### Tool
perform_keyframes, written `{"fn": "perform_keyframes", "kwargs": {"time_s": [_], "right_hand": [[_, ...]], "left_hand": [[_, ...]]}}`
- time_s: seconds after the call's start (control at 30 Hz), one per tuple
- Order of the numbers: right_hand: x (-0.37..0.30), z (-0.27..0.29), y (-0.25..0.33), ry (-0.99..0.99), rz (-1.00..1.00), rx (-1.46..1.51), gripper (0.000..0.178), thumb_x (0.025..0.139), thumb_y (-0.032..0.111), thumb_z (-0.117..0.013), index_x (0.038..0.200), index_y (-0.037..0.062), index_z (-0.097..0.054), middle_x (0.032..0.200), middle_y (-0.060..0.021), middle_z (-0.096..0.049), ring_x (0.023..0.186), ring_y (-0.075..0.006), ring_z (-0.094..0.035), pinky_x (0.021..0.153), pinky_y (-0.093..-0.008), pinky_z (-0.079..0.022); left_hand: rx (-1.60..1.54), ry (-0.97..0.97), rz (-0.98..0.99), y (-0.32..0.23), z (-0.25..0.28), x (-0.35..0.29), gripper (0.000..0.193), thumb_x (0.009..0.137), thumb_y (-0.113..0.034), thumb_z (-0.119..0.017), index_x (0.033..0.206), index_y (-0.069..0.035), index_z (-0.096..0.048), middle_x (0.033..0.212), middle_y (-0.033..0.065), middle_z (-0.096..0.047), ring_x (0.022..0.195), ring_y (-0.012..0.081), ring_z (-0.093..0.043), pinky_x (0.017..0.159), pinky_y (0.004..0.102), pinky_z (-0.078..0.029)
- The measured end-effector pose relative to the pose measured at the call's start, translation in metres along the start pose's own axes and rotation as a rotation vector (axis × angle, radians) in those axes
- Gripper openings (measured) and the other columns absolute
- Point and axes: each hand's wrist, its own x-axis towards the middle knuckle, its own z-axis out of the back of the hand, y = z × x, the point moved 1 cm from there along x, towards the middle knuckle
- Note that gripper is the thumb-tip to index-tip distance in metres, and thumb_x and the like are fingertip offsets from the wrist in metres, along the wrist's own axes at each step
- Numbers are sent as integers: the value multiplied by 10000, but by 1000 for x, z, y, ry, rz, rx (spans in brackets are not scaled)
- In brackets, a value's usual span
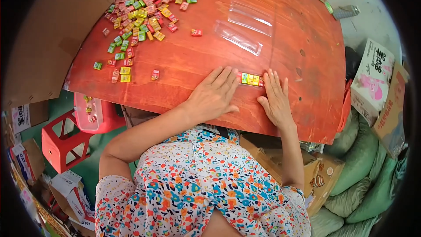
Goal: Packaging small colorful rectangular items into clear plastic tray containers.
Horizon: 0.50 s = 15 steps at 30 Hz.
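Observation:
A short row of small coloured candy-like boxes (251, 79), green, yellow and red, lies near the table's front edge, seemingly in a narrow clear plastic tray whose ends are hidden under my fingers. My left hand (213, 90) lies flat over the left end, fingers stretched out and close together, thumb apart. Over the right end rests my right hand (277, 98), also flat, with its thumb and little finger spread. Neither hand grips anything. Beyond them on the table are two clear plastic trays (239, 38) (250, 18) with no boxes in them.
A large heap of similar small boxes (144, 6) covers the far left of the red wooden table (184, 61), with several strays nearer. Cardboard (48, 35) stands at the left edge. Below are a red stool (61, 142) and a pink tub (90, 112); cartons (372, 79) and green sacks (364, 171) crowd the right.

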Motion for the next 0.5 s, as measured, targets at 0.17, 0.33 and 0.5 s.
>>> {"fn": "perform_keyframes", "kwargs": {"time_s": [0.17, 0.33, 0.5], "right_hand": [[14, 11, 9, 0, 22, -121, 707, 969, 478, -371, 1480, 13, -220, 1539, -165, -230, 1437, -298, -189, 1168, -480, -35], [79, 46, 68, -183, 200, 182, 659, 950, 446, -459, 1458, 54, -308, 1521, -156, -273, 1411, -316, -246, 1156, -491, -140], [185, 29, 147, -284, 568, 242, 566, 947, 411, -485, 1422, 122, -379, 1503, -147, -303, 1382, -346, -289, 1127, -504, -228]], "left_hand": [[-41, 0, 48, 12, 17, -11, 818, 771, -482, -649, 1376, 10, -404, 1446, 183, -384, 1355, 347, -337, 1132, 482, -238], [311, -135, 469, 65, 70, -54, 862, 772, -495, -667, 1441, -71, -327, 1525, 176, -239, 1399, 385, -228, 1116, 564, -188], [562, -95, 786, 102, 78, -97, 869, 822, -629, -549, 1460, -95, -301, 1529, 199, -211, 1394, 424, -210, 1092, 607, -180]]}}
